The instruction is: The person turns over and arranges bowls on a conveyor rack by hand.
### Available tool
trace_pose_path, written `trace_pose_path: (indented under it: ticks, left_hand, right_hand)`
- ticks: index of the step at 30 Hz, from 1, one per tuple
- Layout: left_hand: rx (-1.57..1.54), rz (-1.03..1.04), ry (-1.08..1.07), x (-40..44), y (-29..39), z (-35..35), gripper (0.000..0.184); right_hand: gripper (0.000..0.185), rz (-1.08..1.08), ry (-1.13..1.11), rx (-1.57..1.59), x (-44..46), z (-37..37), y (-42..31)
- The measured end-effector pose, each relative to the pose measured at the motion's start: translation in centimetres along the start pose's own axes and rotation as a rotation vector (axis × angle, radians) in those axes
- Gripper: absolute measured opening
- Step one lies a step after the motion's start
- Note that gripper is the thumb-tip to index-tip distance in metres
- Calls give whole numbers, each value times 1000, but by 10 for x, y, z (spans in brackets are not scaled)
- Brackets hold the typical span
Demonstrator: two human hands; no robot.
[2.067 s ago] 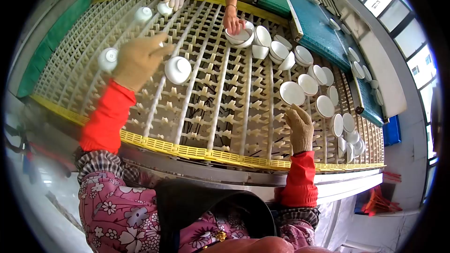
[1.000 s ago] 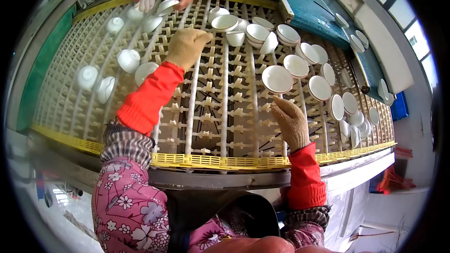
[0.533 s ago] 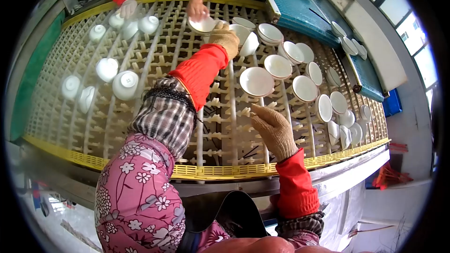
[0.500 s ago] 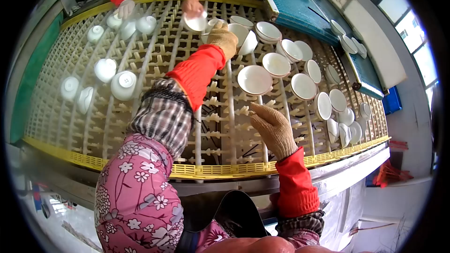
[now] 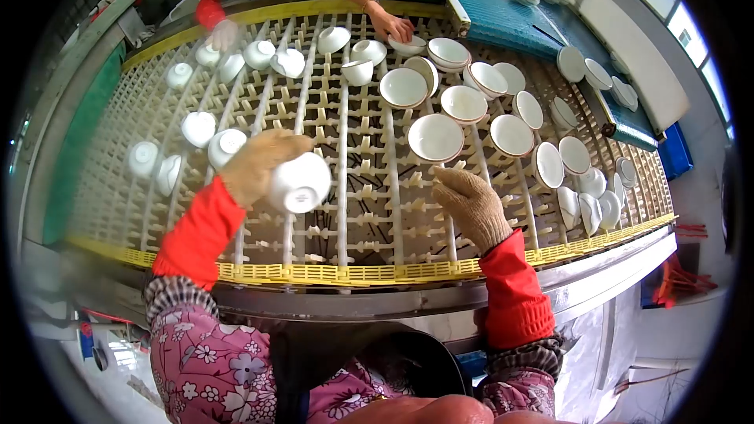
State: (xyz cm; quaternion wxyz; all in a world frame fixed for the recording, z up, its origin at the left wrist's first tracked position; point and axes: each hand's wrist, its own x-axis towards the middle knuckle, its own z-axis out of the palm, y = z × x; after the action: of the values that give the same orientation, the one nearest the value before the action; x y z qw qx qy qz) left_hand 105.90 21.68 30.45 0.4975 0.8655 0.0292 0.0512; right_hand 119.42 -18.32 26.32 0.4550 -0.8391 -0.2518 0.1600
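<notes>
My left hand, in a tan knit glove, is closed on the rim of an upturned white bowl over the left-centre of the pegged conveyor. The bowl's foot faces me. Another upturned bowl lies just left of that hand. Close to the front, my right hand, gloved alike, has its fingers pressed together with nothing visible in them. Just beyond its fingertips an upright bowl rests on the pegs. More open-side-up bowls, such as one, cluster to the right.
Across the conveyor, a person's bare hand touches a bowl, and their gloved hand is by upturned bowls at the far left. A blue-green belt carries bowls at the back right. Yellow edging borders the near side.
My left hand has moved from the bowls at the centre back to the left and nearer, now with a bowl. The other person's bare hand has shifted right. More upturned bowls stand at the back.
</notes>
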Motion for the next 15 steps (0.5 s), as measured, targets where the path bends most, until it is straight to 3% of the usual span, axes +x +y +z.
trace_pose_path:
  ticks: [1, 3, 4, 6, 8, 9, 12, 15]
  left_hand:
    - [405, 222, -1, -10, -6, -17, 41]
    - [351, -9, 114, -21, -7, -35, 38]
    - [-116, -451, 226, -18, -7, -39, 38]
    - [824, 6, 267, -13, -25, -46, 45]
    - [1049, 183, 522, -1, -9, -19, 50]
    - [810, 162, 459, 8, 7, -1, 54]
    - [842, 551, 304, 59, 32, 54, 67]
    - [1014, 582, 244, 130, 25, 113, 65]
  right_hand:
    - [52, 14, -3, 13, 1, -2, 2]
    - [50, -21, 82, 13, 4, 0, 17]
    - [49, -40, 123, 13, 6, 3, 24]
    - [52, -182, 218, -47, 7, 3, 29]
    - [55, -388, 340, -266, 13, -4, 27]
    - [65, -347, 296, -330, 17, -9, 20]
    - [69, -608, 381, -704, 44, -6, 1]
    - [59, -644, 266, -837, 62, -2, -7]
